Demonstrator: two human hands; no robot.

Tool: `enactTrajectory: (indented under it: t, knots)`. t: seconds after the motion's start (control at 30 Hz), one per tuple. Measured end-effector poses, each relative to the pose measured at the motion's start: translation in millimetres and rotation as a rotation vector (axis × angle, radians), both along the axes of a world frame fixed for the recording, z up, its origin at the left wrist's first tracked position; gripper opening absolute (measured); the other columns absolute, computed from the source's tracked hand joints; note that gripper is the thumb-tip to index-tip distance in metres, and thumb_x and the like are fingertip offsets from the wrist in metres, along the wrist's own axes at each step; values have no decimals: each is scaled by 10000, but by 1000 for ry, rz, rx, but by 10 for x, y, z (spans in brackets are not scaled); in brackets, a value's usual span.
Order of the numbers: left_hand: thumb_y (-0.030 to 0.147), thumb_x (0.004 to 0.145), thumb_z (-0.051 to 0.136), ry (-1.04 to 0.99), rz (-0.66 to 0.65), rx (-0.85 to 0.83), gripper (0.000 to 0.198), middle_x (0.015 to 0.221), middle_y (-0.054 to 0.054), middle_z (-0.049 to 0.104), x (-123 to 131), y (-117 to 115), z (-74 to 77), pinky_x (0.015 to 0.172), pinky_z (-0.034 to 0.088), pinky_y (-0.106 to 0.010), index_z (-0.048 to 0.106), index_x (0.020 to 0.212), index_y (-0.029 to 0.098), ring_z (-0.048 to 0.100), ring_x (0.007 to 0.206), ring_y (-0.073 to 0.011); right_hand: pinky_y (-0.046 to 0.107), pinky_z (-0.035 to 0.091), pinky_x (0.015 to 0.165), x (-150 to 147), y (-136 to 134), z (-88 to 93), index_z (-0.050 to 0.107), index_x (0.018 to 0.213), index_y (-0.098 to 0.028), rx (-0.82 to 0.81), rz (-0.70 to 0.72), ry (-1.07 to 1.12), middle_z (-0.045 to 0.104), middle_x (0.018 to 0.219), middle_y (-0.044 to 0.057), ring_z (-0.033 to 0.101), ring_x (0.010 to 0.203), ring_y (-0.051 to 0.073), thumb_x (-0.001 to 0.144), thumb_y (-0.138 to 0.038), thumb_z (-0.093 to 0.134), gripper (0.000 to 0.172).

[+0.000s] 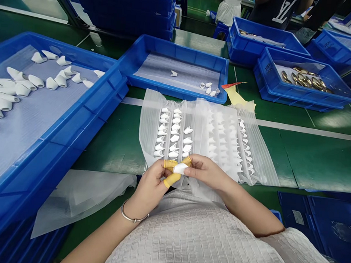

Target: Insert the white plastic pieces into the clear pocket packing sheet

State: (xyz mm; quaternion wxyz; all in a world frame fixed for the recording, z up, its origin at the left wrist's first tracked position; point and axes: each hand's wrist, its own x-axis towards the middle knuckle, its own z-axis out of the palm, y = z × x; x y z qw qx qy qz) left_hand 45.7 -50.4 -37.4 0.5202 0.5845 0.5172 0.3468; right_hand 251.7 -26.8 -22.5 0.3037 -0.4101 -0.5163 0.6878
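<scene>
A small white hollow piece (180, 168) is held between both hands, close in front of my body. My left hand (153, 180), with yellow finger cots on thumb and forefinger, pinches it from the left. From the right, my right hand (204, 171) closes on the same piece, a yellow cot on one finger. Just beyond the hands lies a translucent foam sheet (147, 121) with rows of similar white pieces (174, 138). A translucent fold covers some of the middle rows, so those pieces look blurred.
A large blue tray (94, 121) with many white pieces stands at the left. Behind the sheet is another blue tray (178, 92) holding several more. Blue bins (302, 99) with gold-coloured parts stand at the back right. A yellow scrap (240, 99) lies near the sheet. Other people are behind.
</scene>
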Motion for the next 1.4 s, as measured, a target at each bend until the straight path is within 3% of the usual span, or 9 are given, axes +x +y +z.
enactTrajectory:
  t: [0.2, 0.4, 0.53, 0.67, 0.83, 0.9, 1.07, 1.2, 1.4]
  knots:
    - [396, 860, 685, -26, -15, 0, 223, 725, 13, 610, 10, 1, 37, 592, 460, -261, 635, 935, 192, 565, 631, -142, 350, 484, 831, 54, -27, 35, 682, 1023, -243, 381, -18, -237, 621, 998, 31, 574, 900, 190, 837, -359, 787, 243]
    - [352, 887, 660, 173, -43, 247, 170, 737, 9, 612, -4, 13, 73, 619, 446, -275, 613, 822, 202, 573, 663, -157, 336, 484, 814, 9, -41, 15, 679, 995, -234, 425, -2, -294, 620, 985, 32, 577, 904, 189, 873, -327, 749, 169]
    - [361, 942, 604, 274, -111, 385, 219, 747, -5, 601, -33, 24, 77, 617, 444, -282, 581, 792, 203, 568, 677, -171, 320, 467, 793, 56, 21, 7, 680, 1027, -217, 245, 79, -162, 610, 975, 24, 568, 864, 168, 850, -414, 763, 278]
    - [300, 973, 563, 324, -231, 508, 174, 805, -31, 626, -52, 28, 60, 669, 481, -305, 609, 836, 203, 604, 739, -192, 270, 412, 642, 105, 105, -10, 651, 866, -169, -44, 100, -21, 563, 743, -15, 499, 660, 118, 887, -606, 641, 437]
    - [310, 985, 552, 335, -229, 548, 146, 908, -60, 660, -84, 39, 8, 736, 526, -339, 663, 986, 215, 642, 823, -215, 242, 393, 591, 172, 310, 15, 612, 795, -172, -150, 206, -83, 560, 685, -34, 501, 606, 103, 788, -561, 762, 418]
    - [309, 985, 549, 324, -155, 518, 189, 889, -49, 654, -109, 47, -10, 752, 536, -351, 638, 1119, 210, 642, 809, -209, 249, 424, 608, 222, 518, 17, 619, 846, -179, -34, 118, -191, 618, 732, -9, 562, 640, 123, 839, -532, 703, 363]
    - [313, 982, 544, 281, -70, 446, 276, 926, -39, 668, -168, 37, -24, 782, 550, -356, 592, 1234, 212, 639, 773, -180, 264, 429, 679, 292, 1217, -107, 672, 939, -180, 381, -206, -821, 671, 933, 42, 612, 791, 161, 957, -310, 509, 210]
    - [317, 981, 533, 299, -65, 405, 262, 938, -45, 682, -219, -10, -16, 751, 550, -343, 610, 1208, 212, 640, 761, -177, 273, 375, 674, 250, 1524, -275, 720, 893, -163, 433, -205, -1046, 623, 1042, 86, 581, 884, 191, 964, -238, 510, 234]
    - [346, 987, 511, 409, -50, 425, 246, 830, -27, 638, -477, -19, 7, 716, 523, -337, 638, 1146, 208, 629, 761, -197, 268, 397, 714, 185, 1640, -357, 757, 924, -185, 433, -42, -1260, 641, 1070, 98, 605, 975, 214, 980, -255, 522, 252]
